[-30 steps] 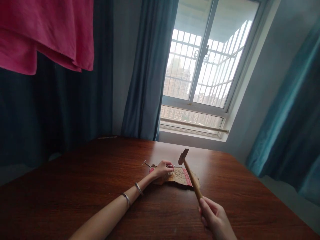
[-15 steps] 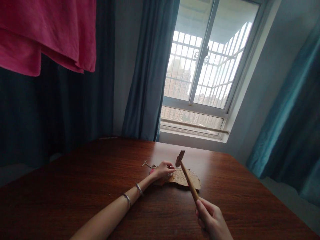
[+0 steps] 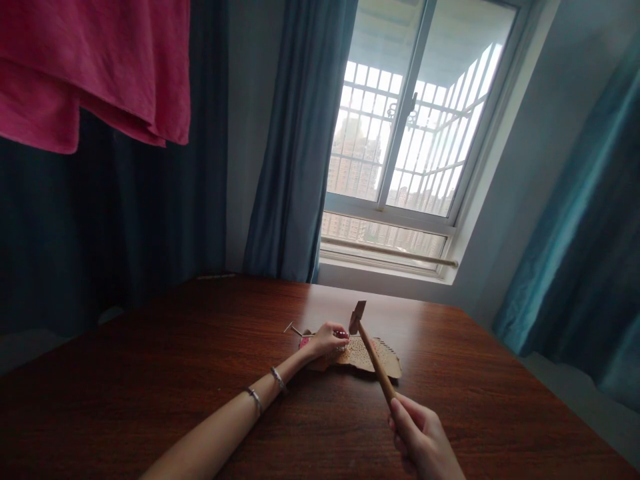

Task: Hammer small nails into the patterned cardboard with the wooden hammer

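Note:
My right hand (image 3: 423,440) is closed around the wooden handle of a small hammer (image 3: 373,357). Its metal head (image 3: 357,317) hovers just right of my left hand's fingertips. My left hand (image 3: 326,339), with two bracelets on the wrist, rests on a tan perforated piece with a pink edge (image 3: 367,355) lying on the wooden table (image 3: 175,373). Its fingers pinch a thin upright metal tool that is too small to name. A few thin metal pins (image 3: 295,329) lie on the table just left of that hand.
Behind the table stand a barred window (image 3: 405,140), blue curtains (image 3: 295,140) and a teal curtain (image 3: 585,233) at right. A pink cloth (image 3: 95,67) hangs at the upper left. The table's far edge runs below the window sill.
The hammer head has swung down and left, from above the perforated piece to right beside my left fingertips. My right hand shifted slightly left. My left hand stayed put.

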{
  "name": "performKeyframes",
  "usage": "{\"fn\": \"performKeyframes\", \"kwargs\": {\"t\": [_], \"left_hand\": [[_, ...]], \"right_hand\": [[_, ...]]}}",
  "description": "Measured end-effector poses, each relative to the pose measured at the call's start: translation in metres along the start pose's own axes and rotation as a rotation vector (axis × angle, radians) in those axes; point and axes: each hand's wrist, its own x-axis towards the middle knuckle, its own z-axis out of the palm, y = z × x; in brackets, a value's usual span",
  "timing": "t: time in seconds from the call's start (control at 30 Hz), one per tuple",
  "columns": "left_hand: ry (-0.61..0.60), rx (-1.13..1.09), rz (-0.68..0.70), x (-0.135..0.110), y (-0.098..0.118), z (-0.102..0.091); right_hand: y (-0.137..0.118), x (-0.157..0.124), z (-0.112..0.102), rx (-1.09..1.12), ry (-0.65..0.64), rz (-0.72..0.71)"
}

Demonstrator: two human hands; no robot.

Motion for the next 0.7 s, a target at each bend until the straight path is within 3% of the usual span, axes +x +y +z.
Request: {"fn": "performKeyframes", "kwargs": {"t": [0.7], "left_hand": [[0.006,0.019,-0.022,-0.0031,0.0086,-0.0016]], "right_hand": [[-0.0013,-0.0023,0.0039,0.052,0.008,-0.002]]}}
